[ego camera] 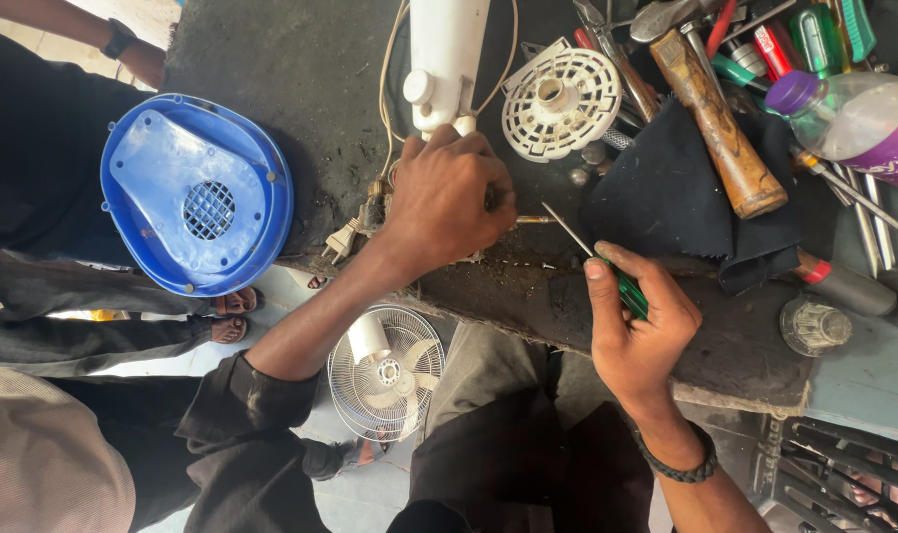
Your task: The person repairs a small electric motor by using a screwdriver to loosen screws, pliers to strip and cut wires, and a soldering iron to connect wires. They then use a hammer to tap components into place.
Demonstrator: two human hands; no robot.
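Left hand point(447, 197) clamped down over the base of the white fan body point(447, 54) at the near edge of the tabletop point(301, 69) — fingers curled tight around a small part I can't make out. Right hand point(638, 331) pinches a green-handled screwdriver point(607, 271), thumb and forefinger on the handle, thin shaft angled up-left toward the left hand. I judge the screwdriver light, stiff, and its smooth plastic handle a bit slick — best taken low on the handle for control. The fan body looks like light, brittle plastic; I'd hold it near the base, clear of the loose cord point(388, 118). Blue cover point(197, 192) lies well to the left.
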